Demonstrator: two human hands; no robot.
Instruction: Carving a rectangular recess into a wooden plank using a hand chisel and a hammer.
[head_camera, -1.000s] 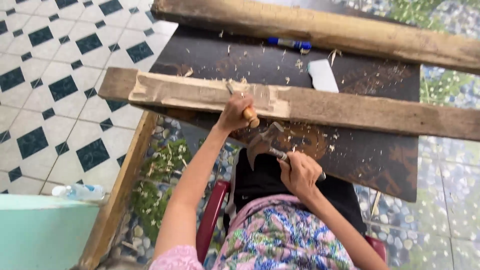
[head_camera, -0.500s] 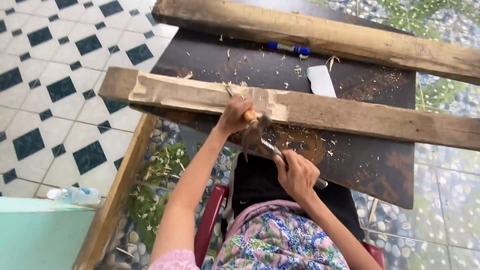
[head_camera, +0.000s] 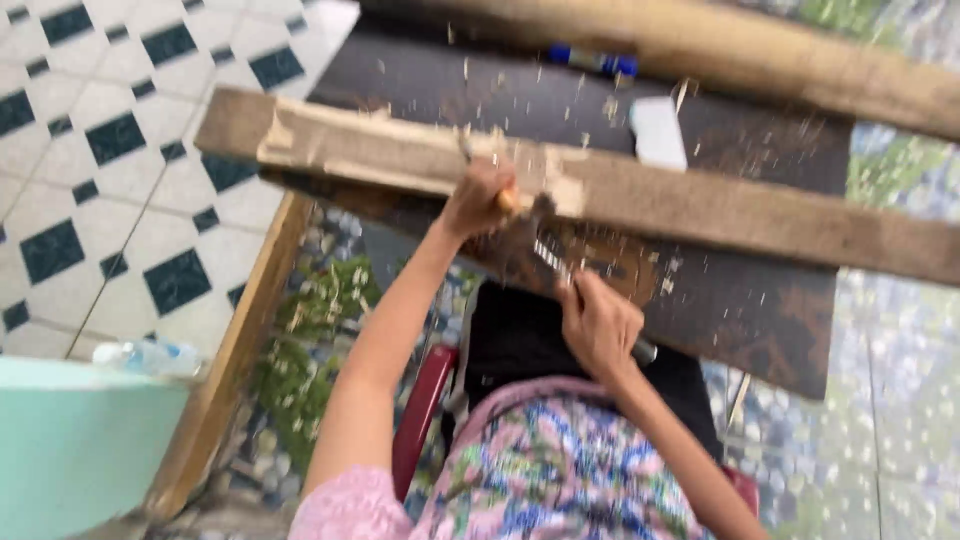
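Both hands shifted slightly along plank (shavings everywhere).

Rough wooden plank lies across dark tabletop.

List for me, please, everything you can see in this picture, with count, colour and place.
near plank: one, pale brown, across the table under the hands
far plank: one, brown, at the table's far edge
table: one, dark, strewn with wood chips
marker: one, blue, far side of the table
white block: one, between the planks
bottle: one, clear, lower left
chair: one, red, under the person
left hand: on a wooden tool handle at the near plank
right hand: grips a metal tool
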